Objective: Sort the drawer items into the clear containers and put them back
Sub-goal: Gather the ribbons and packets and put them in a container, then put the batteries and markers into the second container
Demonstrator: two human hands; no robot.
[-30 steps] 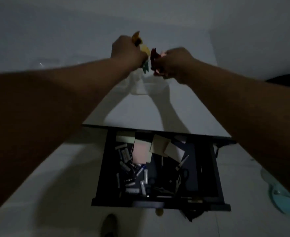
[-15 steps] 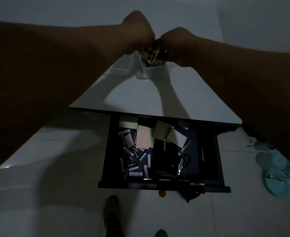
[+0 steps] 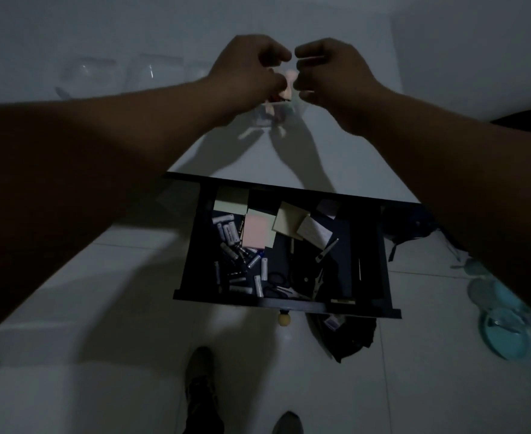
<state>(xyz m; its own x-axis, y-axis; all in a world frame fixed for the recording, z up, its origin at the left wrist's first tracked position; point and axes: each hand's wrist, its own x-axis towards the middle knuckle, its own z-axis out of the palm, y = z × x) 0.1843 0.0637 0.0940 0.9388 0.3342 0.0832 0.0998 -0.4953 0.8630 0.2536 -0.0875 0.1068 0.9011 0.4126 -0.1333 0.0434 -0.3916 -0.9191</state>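
Over the white table, my left hand and my right hand hover close together with curled fingers. Just under them sits a clear container with small coloured pieces in it. A pinkish piece shows at my left fingertips, above the rim. Whether my right hand holds anything is hidden. Below, the dark drawer stands pulled out. It holds several batteries, a pink sticky pad, yellow pads, scissors and a metal clipper.
Two more clear containers stand at the table's back left. On the tiled floor lie a teal plate at the right and a dark bag under the drawer front. My shoes are near the bottom.
Both hands carried coloured pieces down onto the clear container, then rose slightly above it. The camera tilted, so the drawer sits lower in view.
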